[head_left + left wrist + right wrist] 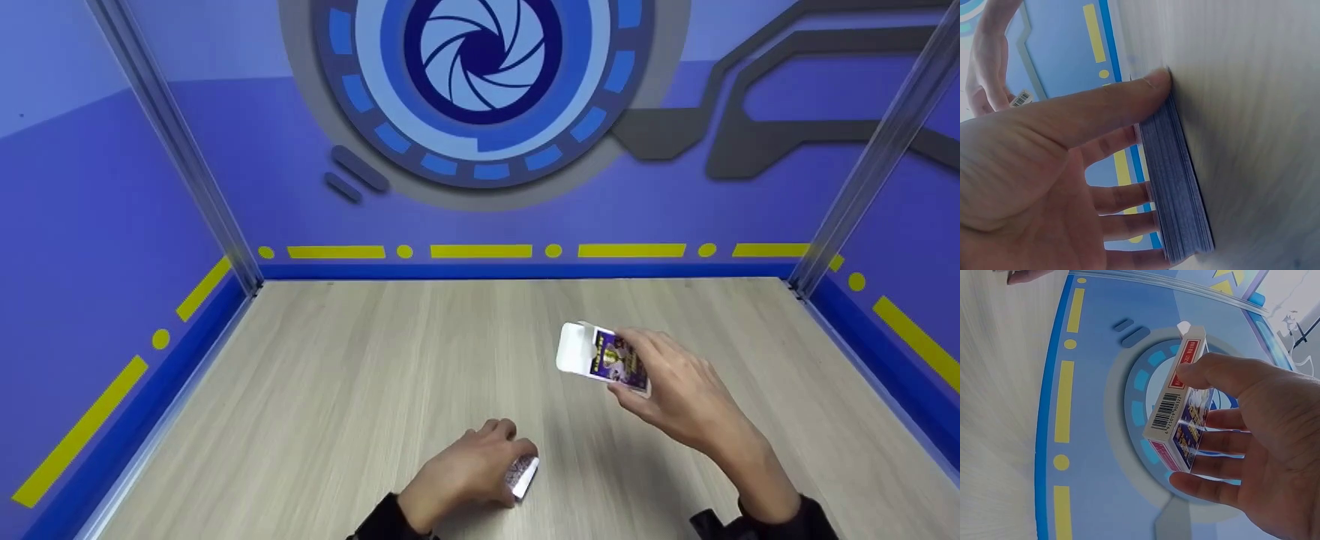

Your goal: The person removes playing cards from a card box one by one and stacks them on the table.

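In the head view, my left hand (466,466) grips a deck of playing cards (524,480) low at the table's front. The left wrist view has the thumb on one end of the deck (1172,183) and fingers along its far side, the card edges showing as a thick stack. Farther right and higher, my right hand (686,394) holds a small printed card box (619,362) between thumb and fingers. Its white flap (574,349) stands open, pointing left. A barcode shows on the narrow side of the box (1176,399) in the right wrist view.
Both hands are over a light wood-grain table (360,360). Blue printed panels (480,225) wall it in at the back, left and right, with metal posts (180,142) at the corners. A white cable (1297,343) hangs beyond the panels in the right wrist view.
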Action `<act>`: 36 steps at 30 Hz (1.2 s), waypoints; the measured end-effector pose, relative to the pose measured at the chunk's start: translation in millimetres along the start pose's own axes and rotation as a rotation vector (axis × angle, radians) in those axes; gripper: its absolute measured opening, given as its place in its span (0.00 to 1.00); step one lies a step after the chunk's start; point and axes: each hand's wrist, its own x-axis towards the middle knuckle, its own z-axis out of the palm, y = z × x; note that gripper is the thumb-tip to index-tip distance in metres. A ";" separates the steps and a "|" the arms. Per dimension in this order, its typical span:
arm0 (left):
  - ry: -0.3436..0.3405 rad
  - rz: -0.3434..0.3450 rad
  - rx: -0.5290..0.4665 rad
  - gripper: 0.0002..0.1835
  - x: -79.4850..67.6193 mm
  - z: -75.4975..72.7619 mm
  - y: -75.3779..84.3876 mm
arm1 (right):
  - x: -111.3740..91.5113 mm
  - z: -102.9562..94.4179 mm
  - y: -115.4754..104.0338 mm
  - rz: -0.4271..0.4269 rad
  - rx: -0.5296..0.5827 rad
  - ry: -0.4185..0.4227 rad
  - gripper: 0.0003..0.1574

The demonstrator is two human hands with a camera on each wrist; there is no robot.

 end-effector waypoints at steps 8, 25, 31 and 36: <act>-0.026 -0.028 -0.079 0.46 -2.8 -9.1 -7.5 | 0.0 1.0 0.2 -0.001 -0.015 -0.018 0.44; 0.242 -0.165 -0.232 0.31 -20.1 -61.6 -50.2 | -4.4 10.8 4.9 -0.036 -0.041 -0.142 0.38; 0.278 -0.157 -0.239 0.30 -23.3 -58.6 -61.1 | -6.4 25.9 5.6 -0.033 -0.062 -0.299 0.38; 0.278 -0.156 -0.235 0.30 -22.8 -51.2 -65.9 | -10.4 38.9 6.3 -0.004 -0.016 -0.387 0.35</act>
